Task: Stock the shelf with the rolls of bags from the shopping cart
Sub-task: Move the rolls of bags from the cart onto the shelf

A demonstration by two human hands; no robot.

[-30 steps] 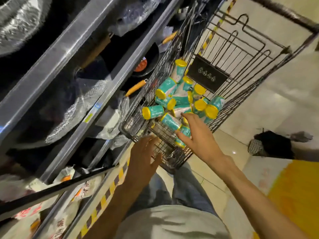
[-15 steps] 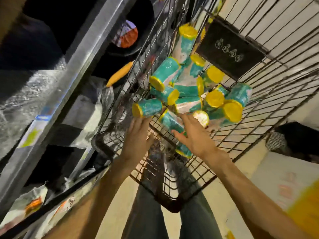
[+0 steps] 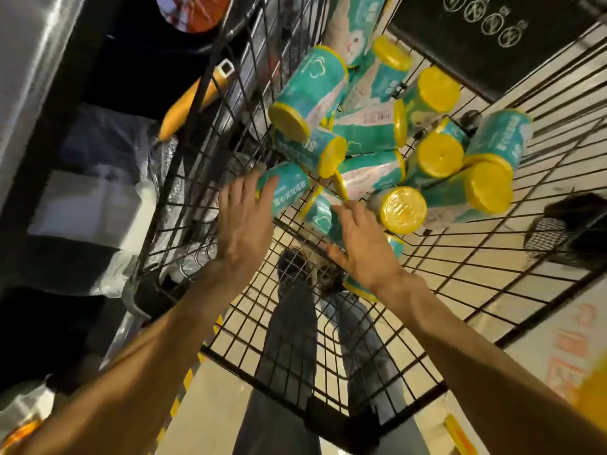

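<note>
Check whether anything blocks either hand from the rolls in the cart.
Nothing visible does. The left hand already touches the nearest roll inside the cart, and the right hand rests on another roll beside it, with no wire or other object between.

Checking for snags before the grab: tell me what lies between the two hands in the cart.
In the head view, a teal roll of bags lies between the left hand and right hand, on the black wire cart.

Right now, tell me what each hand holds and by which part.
Left hand touches the side of a teal roll of bags, fingers straight. Right hand lies over another teal roll; whether it grips cannot be told.
</note>
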